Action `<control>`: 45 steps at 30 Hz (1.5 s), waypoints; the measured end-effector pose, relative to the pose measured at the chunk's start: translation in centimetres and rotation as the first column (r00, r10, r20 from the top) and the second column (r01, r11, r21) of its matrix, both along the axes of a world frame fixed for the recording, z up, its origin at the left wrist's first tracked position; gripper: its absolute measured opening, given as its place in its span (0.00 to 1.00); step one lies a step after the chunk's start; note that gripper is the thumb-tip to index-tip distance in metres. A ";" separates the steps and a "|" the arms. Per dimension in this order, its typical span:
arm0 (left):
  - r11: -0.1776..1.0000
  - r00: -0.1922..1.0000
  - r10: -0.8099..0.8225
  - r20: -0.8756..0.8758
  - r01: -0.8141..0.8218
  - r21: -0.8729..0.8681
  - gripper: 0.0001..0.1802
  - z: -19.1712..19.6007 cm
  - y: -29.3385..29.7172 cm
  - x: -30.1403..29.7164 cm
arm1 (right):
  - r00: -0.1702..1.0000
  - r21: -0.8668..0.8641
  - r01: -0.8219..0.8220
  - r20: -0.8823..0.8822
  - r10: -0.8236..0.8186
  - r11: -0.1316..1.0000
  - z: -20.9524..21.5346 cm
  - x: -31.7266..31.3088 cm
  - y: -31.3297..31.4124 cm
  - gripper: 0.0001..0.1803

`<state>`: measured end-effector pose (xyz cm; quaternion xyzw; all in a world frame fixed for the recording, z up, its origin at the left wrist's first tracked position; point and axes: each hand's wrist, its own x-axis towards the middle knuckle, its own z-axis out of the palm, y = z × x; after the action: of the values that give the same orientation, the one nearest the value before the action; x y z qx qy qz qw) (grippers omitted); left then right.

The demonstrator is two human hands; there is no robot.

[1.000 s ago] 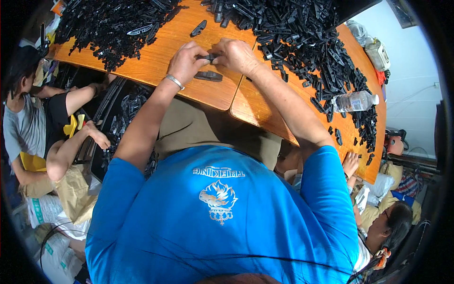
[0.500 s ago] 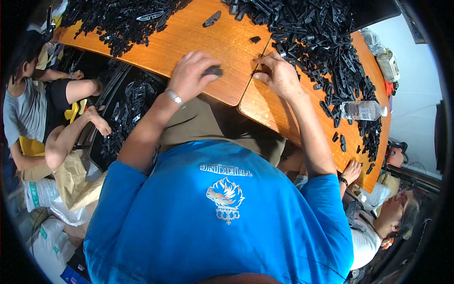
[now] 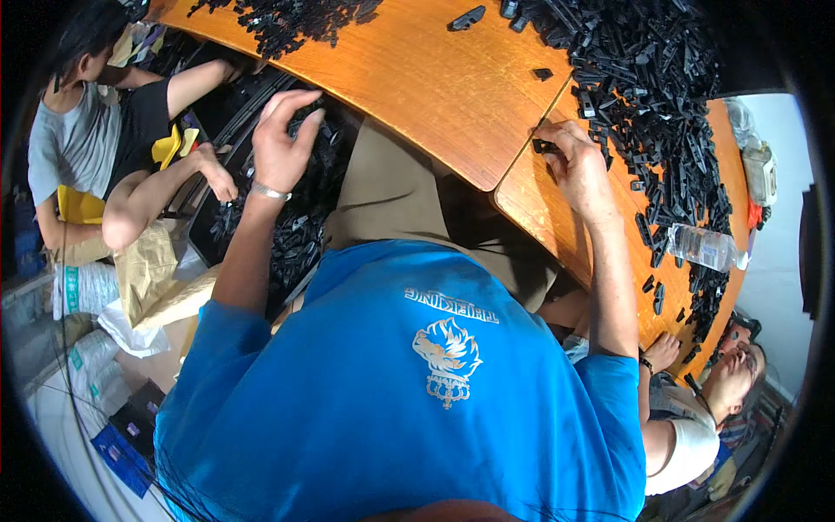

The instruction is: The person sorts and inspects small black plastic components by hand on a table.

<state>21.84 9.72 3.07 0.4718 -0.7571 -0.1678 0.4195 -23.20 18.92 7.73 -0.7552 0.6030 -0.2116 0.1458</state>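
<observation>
My left hand [image 3: 285, 143], with a metal watch band at its wrist, hangs past the table edge above a dark bin of black plastic parts [image 3: 300, 222]. Its thumb and fingers are apart with nothing between them. On the wooden table [image 3: 435, 96], beside the seam between two boards, my right hand [image 3: 581, 170] pinches a small black plastic part [image 3: 545, 146]. A large heap of similar black parts [image 3: 648, 78] spreads just beyond that hand. Two loose pieces, a long black part [image 3: 467, 18] and a short black part [image 3: 543, 75], lie farther up the table.
Another heap of small black parts [image 3: 300, 22] covers the far left of the table. A clear plastic bottle [image 3: 706, 247] lies among parts at the right. One person [image 3: 87, 130] sits at the left; another person's hand [image 3: 663, 351] rests on the table's right edge.
My left hand has moved left off the table to above the bin, and the dark part it held is gone from it. A black part now shows in my right fingers. The view has shifted.
</observation>
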 end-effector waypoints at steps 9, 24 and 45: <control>0.981 0.985 -0.165 0.053 0.169 -0.094 0.17 2.2 -9.7 -17.3 | 0.998 -0.039 0.056 -0.004 -0.056 0.998 0.2 2.9 1.8 0.13; 0.896 0.986 -0.122 -0.112 0.158 0.414 0.16 -1.8 -13.4 -18.8 | 0.951 0.066 0.039 -0.309 -0.017 0.997 1.1 4.1 0.7 0.14; 0.882 0.842 -0.470 0.266 0.444 0.156 0.12 1.9 -8.3 -16.4 | 0.972 -0.170 0.229 0.098 -0.215 0.958 -0.2 5.7 -4.4 0.15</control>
<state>5.44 1.40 5.02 0.3154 -0.8936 -0.2237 0.2280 -17.53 14.52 7.54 -0.6840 0.6561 -0.3098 0.0755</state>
